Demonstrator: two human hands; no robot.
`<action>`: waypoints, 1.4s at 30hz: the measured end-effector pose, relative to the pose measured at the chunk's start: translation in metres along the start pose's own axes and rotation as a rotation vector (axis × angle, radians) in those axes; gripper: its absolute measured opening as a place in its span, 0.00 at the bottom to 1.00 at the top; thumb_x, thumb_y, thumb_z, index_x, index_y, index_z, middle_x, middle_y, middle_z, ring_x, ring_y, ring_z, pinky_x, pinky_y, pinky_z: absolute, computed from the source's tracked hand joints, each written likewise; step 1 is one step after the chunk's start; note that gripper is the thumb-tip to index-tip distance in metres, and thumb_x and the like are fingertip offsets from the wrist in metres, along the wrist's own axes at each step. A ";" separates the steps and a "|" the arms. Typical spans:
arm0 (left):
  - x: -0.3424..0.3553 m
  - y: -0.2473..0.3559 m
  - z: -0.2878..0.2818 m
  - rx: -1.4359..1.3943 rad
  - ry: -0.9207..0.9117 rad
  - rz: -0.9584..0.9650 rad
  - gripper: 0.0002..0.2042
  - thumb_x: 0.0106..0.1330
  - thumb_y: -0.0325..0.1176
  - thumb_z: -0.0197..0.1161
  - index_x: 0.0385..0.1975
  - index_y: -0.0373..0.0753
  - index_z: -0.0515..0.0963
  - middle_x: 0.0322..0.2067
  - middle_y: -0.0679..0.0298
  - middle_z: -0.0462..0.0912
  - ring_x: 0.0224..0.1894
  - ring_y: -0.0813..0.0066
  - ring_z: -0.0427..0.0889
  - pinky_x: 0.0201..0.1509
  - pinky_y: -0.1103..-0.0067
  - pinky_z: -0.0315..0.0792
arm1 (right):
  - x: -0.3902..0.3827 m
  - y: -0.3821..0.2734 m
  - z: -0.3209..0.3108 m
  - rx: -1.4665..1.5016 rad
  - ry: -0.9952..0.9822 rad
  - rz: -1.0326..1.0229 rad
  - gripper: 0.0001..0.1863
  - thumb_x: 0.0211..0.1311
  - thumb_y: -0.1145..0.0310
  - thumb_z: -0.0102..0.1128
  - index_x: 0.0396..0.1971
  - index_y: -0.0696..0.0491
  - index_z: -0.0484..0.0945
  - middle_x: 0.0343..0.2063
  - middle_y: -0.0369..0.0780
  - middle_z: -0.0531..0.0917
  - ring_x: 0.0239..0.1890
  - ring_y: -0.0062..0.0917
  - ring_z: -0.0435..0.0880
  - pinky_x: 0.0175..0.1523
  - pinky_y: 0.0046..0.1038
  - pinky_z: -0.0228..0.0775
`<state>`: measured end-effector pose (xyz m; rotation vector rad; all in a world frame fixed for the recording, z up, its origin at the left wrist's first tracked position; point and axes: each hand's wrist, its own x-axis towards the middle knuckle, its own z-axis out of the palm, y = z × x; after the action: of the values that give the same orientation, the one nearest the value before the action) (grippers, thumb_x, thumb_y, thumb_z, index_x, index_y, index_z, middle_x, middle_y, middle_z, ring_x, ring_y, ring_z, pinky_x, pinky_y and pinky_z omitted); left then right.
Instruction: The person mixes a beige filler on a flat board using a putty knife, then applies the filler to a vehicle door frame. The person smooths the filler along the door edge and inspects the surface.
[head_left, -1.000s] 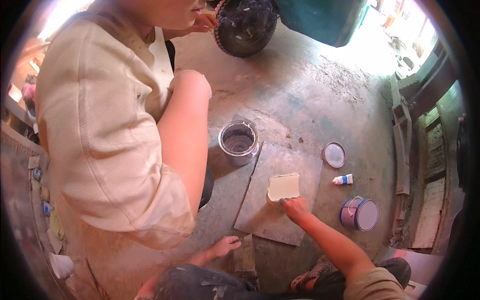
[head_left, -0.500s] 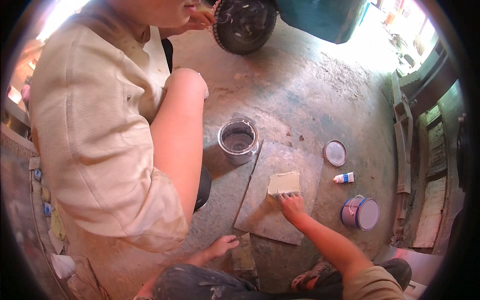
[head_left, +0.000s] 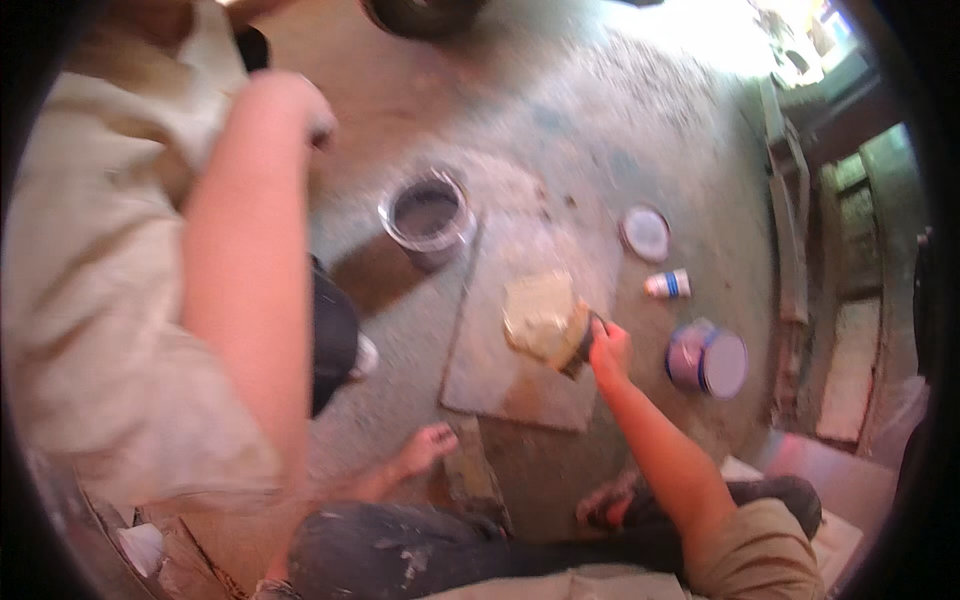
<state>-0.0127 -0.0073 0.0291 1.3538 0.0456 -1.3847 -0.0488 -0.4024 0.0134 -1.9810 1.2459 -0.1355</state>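
Observation:
My right hand (head_left: 610,350) is closed on a putty knife (head_left: 578,345), whose broad blade has beige paste on it. The blade is at the right lower edge of a beige paste patch (head_left: 540,310), spread on a flat grey board (head_left: 480,365) on the floor. My left hand (head_left: 428,447) hangs beside my knee, left of a flat worn strip (head_left: 472,470); its fingers look loosely bent and apart, with nothing seen in them, though motion blurs them.
An open can (head_left: 428,215), dark inside, stands beyond the board's left corner. To the right are a round lid (head_left: 645,233), a small white-and-blue tube (head_left: 668,284) and a closed can (head_left: 708,360). Another person's bare arm (head_left: 245,250) fills the left; a tyre (head_left: 425,15) is at the top.
The putty knife in my right hand has turned and moved to the patch's right side; the paste's lower edge looks changed. The view has shifted, and the other person appears further left.

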 end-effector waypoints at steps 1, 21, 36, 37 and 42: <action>0.006 -0.016 -0.016 0.099 -0.017 -0.012 0.14 0.76 0.37 0.60 0.52 0.33 0.78 0.46 0.68 0.82 0.48 0.81 0.76 0.56 0.79 0.70 | -0.009 0.012 0.006 0.197 -0.028 0.095 0.21 0.69 0.56 0.56 0.33 0.62 0.82 0.26 0.53 0.84 0.29 0.38 0.83 0.39 0.42 0.71; -0.006 0.013 -0.009 0.172 0.063 -0.065 0.15 0.75 0.34 0.58 0.55 0.30 0.77 0.49 0.66 0.84 0.50 0.80 0.78 0.58 0.79 0.69 | -0.016 0.002 0.094 0.297 0.159 0.407 0.18 0.70 0.63 0.59 0.34 0.68 0.80 0.28 0.53 0.85 0.27 0.40 0.88 0.33 0.40 0.76; -0.005 -0.012 -0.013 0.038 -0.015 -0.006 0.13 0.76 0.33 0.57 0.53 0.32 0.78 0.47 0.66 0.84 0.47 0.80 0.79 0.55 0.79 0.71 | 0.021 -0.050 0.058 -0.534 0.018 -0.914 0.23 0.58 0.74 0.57 0.54 0.43 0.81 0.47 0.39 0.85 0.46 0.37 0.83 0.52 0.37 0.74; -0.004 -0.011 -0.012 0.020 -0.018 -0.007 0.13 0.76 0.33 0.57 0.53 0.32 0.78 0.47 0.66 0.84 0.47 0.80 0.79 0.55 0.79 0.71 | 0.019 -0.035 0.073 -0.533 0.077 -1.011 0.24 0.57 0.74 0.57 0.55 0.43 0.81 0.48 0.38 0.85 0.46 0.36 0.83 0.54 0.37 0.73; -0.016 0.005 -0.009 -0.019 0.049 -0.066 0.13 0.76 0.32 0.57 0.53 0.32 0.78 0.47 0.67 0.84 0.47 0.81 0.79 0.55 0.79 0.71 | -0.045 -0.007 0.067 -0.518 -0.066 -1.073 0.19 0.60 0.73 0.55 0.52 0.46 0.81 0.45 0.33 0.86 0.48 0.32 0.83 0.55 0.35 0.71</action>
<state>-0.0081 0.0076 0.0405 1.3813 0.1367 -1.4029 -0.0358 -0.3273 -0.0146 -2.8881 0.0362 -0.2824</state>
